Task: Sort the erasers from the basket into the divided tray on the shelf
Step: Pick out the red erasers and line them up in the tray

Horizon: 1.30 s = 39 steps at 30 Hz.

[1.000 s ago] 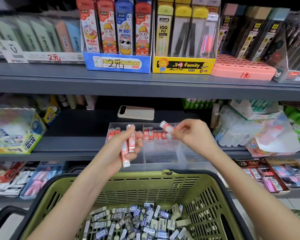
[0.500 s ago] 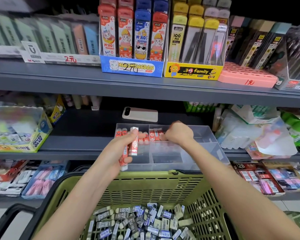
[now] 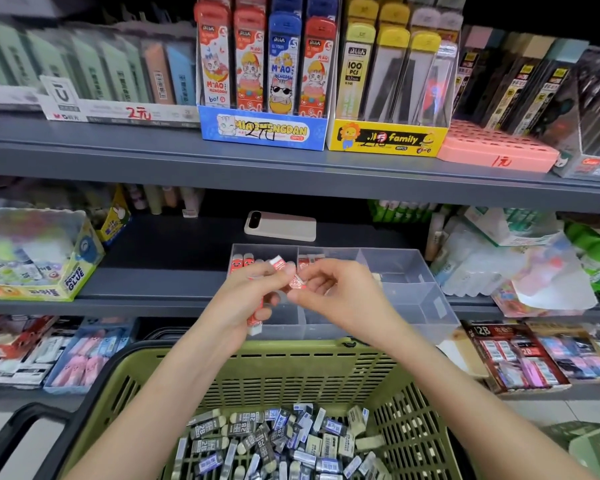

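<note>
Left hand [image 3: 239, 306] gripping a bunch of red erasers [image 3: 256, 317], right hand [image 3: 340, 299] pinching one eraser [image 3: 297, 282] loose at 6 o'clock of the divided tray [image 3: 413, 271]: liable to jostle the bunch, spilling some into the basket [image 3: 291, 372] at 6 o'clock.

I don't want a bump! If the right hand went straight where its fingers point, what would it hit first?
Probably the left hand, right beside it, holding red-wrapped white erasers. The right hand pinches one small red-wrapped eraser between them; depth is unclear.
</note>
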Motion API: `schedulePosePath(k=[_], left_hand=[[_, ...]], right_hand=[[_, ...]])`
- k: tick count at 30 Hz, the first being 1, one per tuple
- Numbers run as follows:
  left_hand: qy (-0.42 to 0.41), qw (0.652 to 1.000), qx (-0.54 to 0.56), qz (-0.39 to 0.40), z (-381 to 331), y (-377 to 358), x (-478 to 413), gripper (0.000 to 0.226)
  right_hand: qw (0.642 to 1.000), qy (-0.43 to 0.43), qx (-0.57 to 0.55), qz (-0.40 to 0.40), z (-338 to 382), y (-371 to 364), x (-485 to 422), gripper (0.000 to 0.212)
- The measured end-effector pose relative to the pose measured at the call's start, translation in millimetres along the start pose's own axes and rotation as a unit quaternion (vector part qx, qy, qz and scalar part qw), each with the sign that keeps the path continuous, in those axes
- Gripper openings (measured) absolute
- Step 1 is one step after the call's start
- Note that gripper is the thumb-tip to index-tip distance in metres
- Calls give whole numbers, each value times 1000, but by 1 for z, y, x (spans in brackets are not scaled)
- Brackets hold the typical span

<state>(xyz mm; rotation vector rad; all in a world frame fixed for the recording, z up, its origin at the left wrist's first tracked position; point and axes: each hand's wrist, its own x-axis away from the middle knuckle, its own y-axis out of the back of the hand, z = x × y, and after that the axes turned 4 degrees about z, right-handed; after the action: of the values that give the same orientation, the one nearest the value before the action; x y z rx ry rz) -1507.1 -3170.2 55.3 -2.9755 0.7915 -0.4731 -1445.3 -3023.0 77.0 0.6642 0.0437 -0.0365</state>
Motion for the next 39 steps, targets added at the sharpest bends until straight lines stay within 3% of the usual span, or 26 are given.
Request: schedulePosePath(k=[2,4,7,10,12,15,20,24,27,29,32,36,39], left_hand=[[-2,1000,-12,1,0,-8,-2,26],[-1,1000,3,1,-1,-16,-3,20],[33,990,139,-4,-5,-19,-9,17],[58,961,272,-9,-6,-14,-12,25],[56,957,285,-11,-5,-10,-12,33],[53,961,273,-5,1,-5,-12,37],[15,967,255,8,9,-1,-11,29],[-18,967,254,9,8,-4,-10,16],[-38,966,256,10,8,-8,-11,14],[-51,964,259,5,7,-11,-12,12],[-68,956,286,-9,7,-20,-14,9],[-87,953,290,-3,10,-39,-14,11],[-121,988,90,-18,17,-46,-13,21]], right_hand=[[995,6,86,-49,-4,-1,2,11],[992,-31,61,-104,-14,10,-3,12],[978,-122,79,-151,-33,34,-19,16],[960,-191,157,-129,-47,40,-41,33],[944,-231,213,-98,-54,36,-55,42],[924,-265,265,-76,-61,29,-69,34],[923,-254,281,-73,-65,15,-71,20],[924,-215,315,-41,-64,17,-65,25],[923,-122,353,-98,-54,21,-49,38],[967,-60,213,-126,-40,17,-29,38],[998,-28,-24,-48,-17,4,1,21],[980,-57,-161,-99,-22,-5,14,11],[937,-88,-310,-136,-33,1,14,13]])
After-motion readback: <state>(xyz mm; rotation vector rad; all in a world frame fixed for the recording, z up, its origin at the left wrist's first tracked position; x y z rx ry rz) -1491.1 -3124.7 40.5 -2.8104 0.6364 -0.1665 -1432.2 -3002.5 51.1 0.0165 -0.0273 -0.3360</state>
